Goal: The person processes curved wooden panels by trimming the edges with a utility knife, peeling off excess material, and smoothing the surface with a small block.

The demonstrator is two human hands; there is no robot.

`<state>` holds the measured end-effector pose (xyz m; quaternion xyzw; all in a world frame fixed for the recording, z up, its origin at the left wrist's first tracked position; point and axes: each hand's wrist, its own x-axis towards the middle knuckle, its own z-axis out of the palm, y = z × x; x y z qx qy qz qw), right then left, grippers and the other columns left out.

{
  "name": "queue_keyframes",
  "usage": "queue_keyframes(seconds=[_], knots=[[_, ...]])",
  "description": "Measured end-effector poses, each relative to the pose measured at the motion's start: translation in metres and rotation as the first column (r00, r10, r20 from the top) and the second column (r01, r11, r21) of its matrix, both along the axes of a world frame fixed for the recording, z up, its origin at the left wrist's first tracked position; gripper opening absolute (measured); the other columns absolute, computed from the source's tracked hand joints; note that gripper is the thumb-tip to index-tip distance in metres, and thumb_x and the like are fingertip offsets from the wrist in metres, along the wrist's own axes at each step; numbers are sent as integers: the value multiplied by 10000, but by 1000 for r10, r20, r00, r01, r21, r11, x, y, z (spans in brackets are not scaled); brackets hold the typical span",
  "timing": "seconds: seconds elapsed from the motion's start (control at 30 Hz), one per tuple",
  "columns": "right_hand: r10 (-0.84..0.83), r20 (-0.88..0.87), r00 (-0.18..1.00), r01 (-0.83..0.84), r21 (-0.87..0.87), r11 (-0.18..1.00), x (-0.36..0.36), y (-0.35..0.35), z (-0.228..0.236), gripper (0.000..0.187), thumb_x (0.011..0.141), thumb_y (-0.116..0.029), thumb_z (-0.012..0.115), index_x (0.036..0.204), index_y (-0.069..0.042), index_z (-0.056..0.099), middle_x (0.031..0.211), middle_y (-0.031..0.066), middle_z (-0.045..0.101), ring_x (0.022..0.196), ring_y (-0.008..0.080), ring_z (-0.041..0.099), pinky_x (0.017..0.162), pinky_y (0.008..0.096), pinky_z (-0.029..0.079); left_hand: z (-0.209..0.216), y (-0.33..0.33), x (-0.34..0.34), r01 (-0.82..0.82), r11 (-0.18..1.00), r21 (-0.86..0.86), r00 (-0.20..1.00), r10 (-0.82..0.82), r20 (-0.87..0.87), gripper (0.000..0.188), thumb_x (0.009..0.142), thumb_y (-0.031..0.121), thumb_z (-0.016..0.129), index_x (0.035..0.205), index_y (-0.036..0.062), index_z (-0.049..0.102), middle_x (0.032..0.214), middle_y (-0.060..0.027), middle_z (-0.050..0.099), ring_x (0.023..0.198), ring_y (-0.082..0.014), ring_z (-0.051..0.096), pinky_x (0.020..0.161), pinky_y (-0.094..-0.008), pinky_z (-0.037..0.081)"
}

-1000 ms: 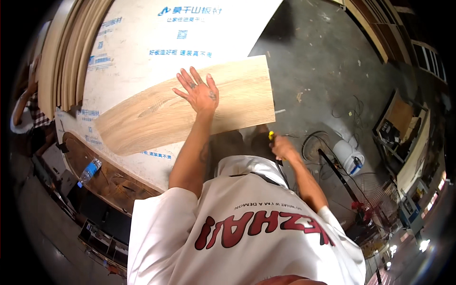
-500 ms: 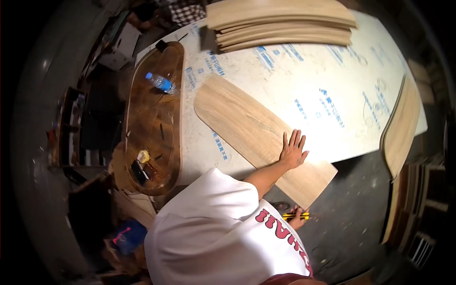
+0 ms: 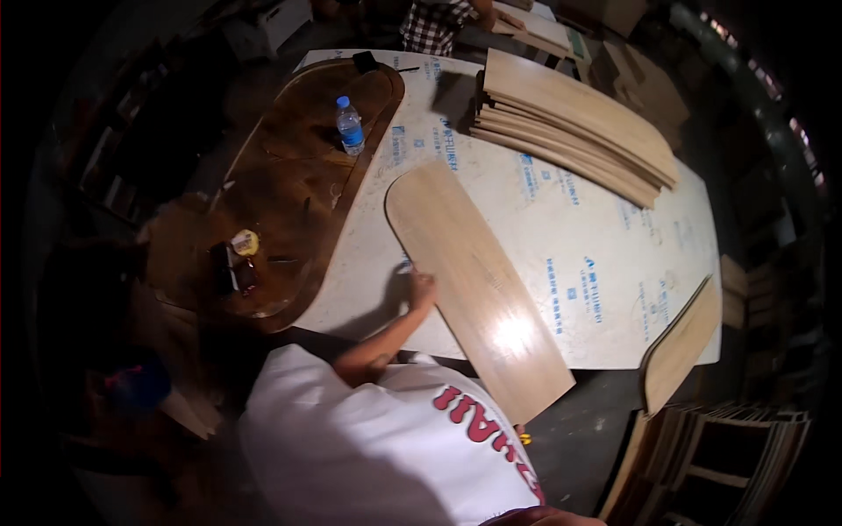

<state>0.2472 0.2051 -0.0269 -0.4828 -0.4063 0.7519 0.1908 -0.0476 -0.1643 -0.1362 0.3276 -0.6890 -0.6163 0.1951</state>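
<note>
A long wood-grain board (image 3: 478, 289) with one rounded end lies slantwise on the white table, its square near end overhanging the table's edge. My left hand (image 3: 423, 287) is at the board's left long edge, its fingers curled together; a small pale bit shows by the fingertips, too blurred to name. Only a sliver of my right hand (image 3: 520, 430) shows beneath the board's near end, beside my shirt. Against it is the yellow end of a tool (image 3: 525, 439), whose remainder is hidden.
A stack of curved boards (image 3: 570, 131) stands at the table's (image 3: 605, 342) far side. On the left, a brown rounded panel (image 3: 289, 175) carries a water bottle (image 3: 349, 127) and a yellow roll (image 3: 246, 243). Another board (image 3: 680, 346) leans at the right edge. A person in checks (image 3: 434, 26) is beyond.
My left hand has gone from lying flat on the board to its left edge, fingers now curled. My right hand and the yellow-and-black tool are now mostly hidden. The view has turned.
</note>
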Motion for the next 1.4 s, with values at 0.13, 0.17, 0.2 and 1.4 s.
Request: queue_keyframes(seconds=[0.13,0.17,0.2,1.4], knots=[[-91,-37,995,94,113,989,20,59,0,404,893,-115,687,1260,0,563,760,46,581,621,128,519,563,262,466,76,50,-10,70,819,569,923,-270,275,836,837,429,713,1461,52,303,1279,-204,546,1191,-298,529,930,-391,471],[-70,-40,997,74,103,992,22,60,-1,399,891,-116,689,1253,1,568,757,45,581,620,128,518,562,262,466,80,43,-5,71,589,805,946,-295,133,893,815,475,742,1475,73,296,1301,-164,550,1234,-273,505,949,-357,476],[-54,-43,998,59,107,993,24,65,-2,393,890,-117,692,1245,1,573,755,44,580,619,127,518,562,261,466,83,44,-8,77,586,807,947,-297,125,893,815,475,742,1475,73,296,1301,-164,550,1234,-273,505,949,-357,476],[162,-150,975,-141,144,979,-239,304,26,175,856,-171,609,733,-106,501,596,-12,436,521,135,445,507,296,411,180,-124,201,304,733,608,944,-145,-297,420,955,240,538,1306,10,555,1297,-86,599,1194,-215,551,997,-347,419]])
